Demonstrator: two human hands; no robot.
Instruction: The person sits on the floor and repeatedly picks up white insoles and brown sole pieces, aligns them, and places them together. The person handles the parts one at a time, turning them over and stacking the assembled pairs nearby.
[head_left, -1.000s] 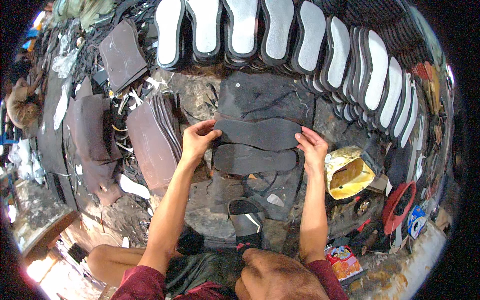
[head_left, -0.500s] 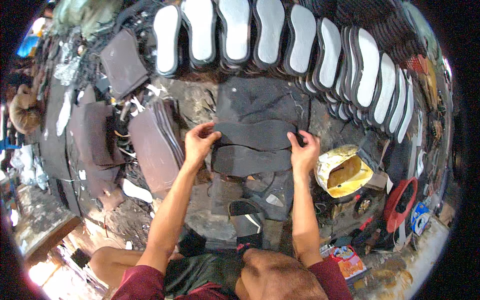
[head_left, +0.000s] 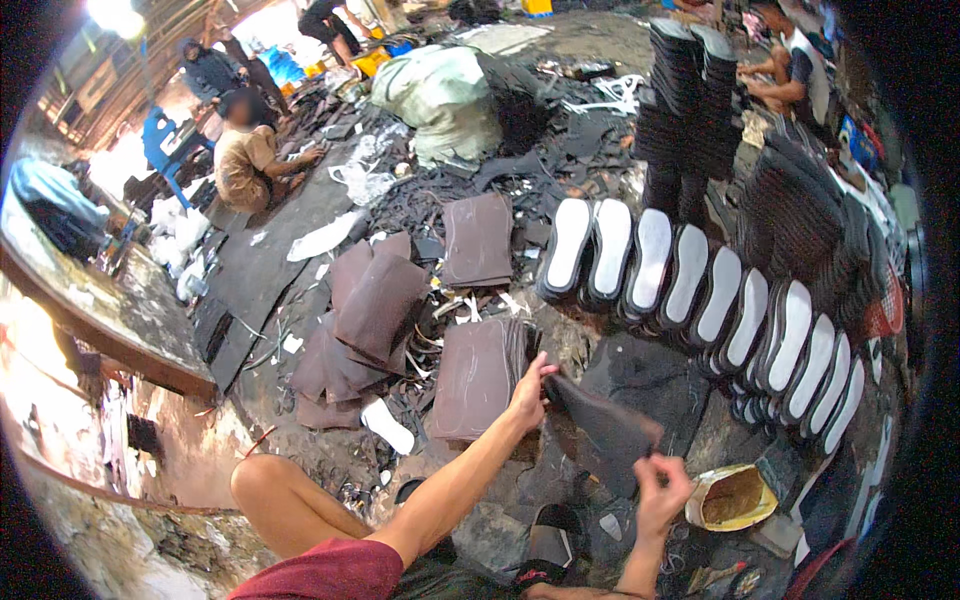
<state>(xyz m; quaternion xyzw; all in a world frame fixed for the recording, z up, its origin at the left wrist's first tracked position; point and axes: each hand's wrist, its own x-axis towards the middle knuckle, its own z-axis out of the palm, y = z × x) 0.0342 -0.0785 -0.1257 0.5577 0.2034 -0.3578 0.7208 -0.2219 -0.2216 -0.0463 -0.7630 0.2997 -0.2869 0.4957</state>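
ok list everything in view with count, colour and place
brown sheets: several piles, brown, centre
dark piece: 1, blackish, right of brown sheets
white-topped sole stacks: about ten, white over black, right
tall stacks: two, black, upper right
sole-shaped piece: 1, white, below brown sheets
open container: 1, yellow, lower right
big bag: 1, pale green, top centre
other people: several, mixed clothing, background
sleeve: 1, maroon, bottom left
bent leg: 1, bare, bottom left
left hand: 1, bare, dark piece's left end
right hand: 1, bare, near its right end

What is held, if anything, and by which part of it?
A dark flat piece: the left grip holds its left end; the right grip is at its right end, blur hiding whether it holds.
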